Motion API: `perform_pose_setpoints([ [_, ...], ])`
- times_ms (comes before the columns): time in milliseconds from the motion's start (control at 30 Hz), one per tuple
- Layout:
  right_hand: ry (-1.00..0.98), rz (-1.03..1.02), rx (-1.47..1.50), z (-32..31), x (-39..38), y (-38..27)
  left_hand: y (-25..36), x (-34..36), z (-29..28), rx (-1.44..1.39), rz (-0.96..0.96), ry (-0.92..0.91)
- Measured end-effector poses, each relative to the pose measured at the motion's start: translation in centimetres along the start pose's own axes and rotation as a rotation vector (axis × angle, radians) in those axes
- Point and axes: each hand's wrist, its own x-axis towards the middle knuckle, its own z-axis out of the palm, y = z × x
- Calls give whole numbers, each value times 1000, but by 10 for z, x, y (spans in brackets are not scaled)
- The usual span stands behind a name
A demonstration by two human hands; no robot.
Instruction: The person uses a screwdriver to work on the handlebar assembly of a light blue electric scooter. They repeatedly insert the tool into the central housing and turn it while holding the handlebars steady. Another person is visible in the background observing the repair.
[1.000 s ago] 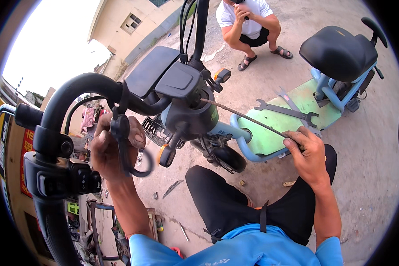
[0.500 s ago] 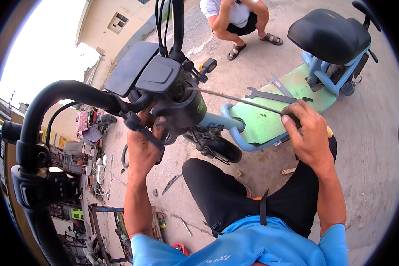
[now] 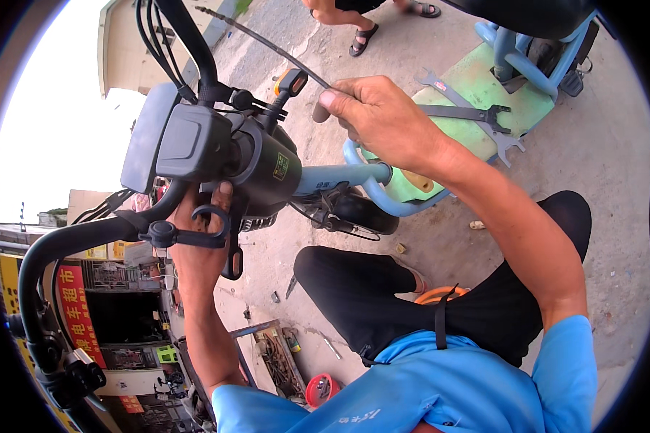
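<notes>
A blue electric scooter (image 3: 339, 179) stands before me, its black handlebar (image 3: 87, 229) turned toward my left. My left hand (image 3: 201, 242) is closed around the underside of its black front housing (image 3: 267, 169), thumb up against it; the other fingers are mostly hidden. Raised over the front of the footboard (image 3: 462, 90), my right hand (image 3: 383, 119) pinches a long thin rod (image 3: 267, 45), dark and rough. The rod's tip points to the far left, past the orange indicator (image 3: 290, 83), apart from the housing. A yellow end (image 3: 417, 182), apparently its handle, shows below my wrist.
Two open-ended wrenches (image 3: 461, 112) lie crossed on the green footboard. A person in sandals (image 3: 363, 36) is at the far side. On the ground at lower left are a red bowl (image 3: 321, 390) and a tray of tools (image 3: 278, 361). Shop fronts (image 3: 79, 310) stand left.
My right hand has swung up and leftward. The rod's tip, before at the front housing, now points past it into the air. My view has shifted; my left hand keeps its hold.
</notes>
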Motion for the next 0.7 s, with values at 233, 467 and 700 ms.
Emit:
perform_pose_setpoints([
  [233, 62, -118, 216, 39, 20, 23, 23, -13, 10, 497, 8, 165],
  [467, -20, -49, 503, 77, 35, 16, 18, -20, 39, -255, -359, 282],
  [700, -112, -171, 543, 64, 43, 34, 31, -16, 50, -244, -355, 395],
])
